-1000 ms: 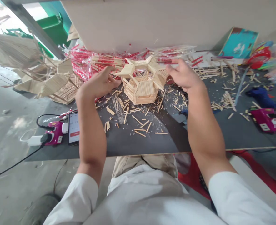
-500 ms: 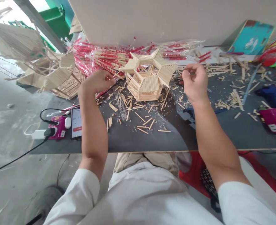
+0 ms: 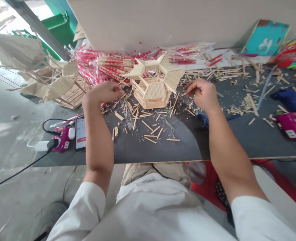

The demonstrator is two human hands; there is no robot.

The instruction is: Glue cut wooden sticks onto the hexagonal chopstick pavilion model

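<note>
A small six-sided pavilion model (image 3: 156,90) of thin wooden sticks stands on the dark tabletop between my hands, with flared roof panels around an open centre. My left hand (image 3: 107,92) hovers to its left, above the scraps by a clear ruler (image 3: 128,117). Its fingers are loosely bent and slightly apart, and nothing shows in them. On the other side, my right hand (image 3: 203,93) is held near the model's right roof panel, apart from it. Those fingers reach toward the model, half curled, with no held thing visible. Short cut sticks (image 3: 151,134) lie in front of the model.
A larger stick-built model (image 3: 59,83) stands at the left. Red-tipped sticks in clear plastic (image 3: 117,65) lie behind. A phone (image 3: 80,134) and a magenta power socket (image 3: 62,138) are at the front left. Rightward are a blue tool (image 3: 288,100), another magenta socket (image 3: 291,125) and scraps.
My right hand has moved left toward the model, its fingers stretching out. My left hand has sunk slightly and its fingers have loosened; a dark thin shape beneath them no longer shows.
</note>
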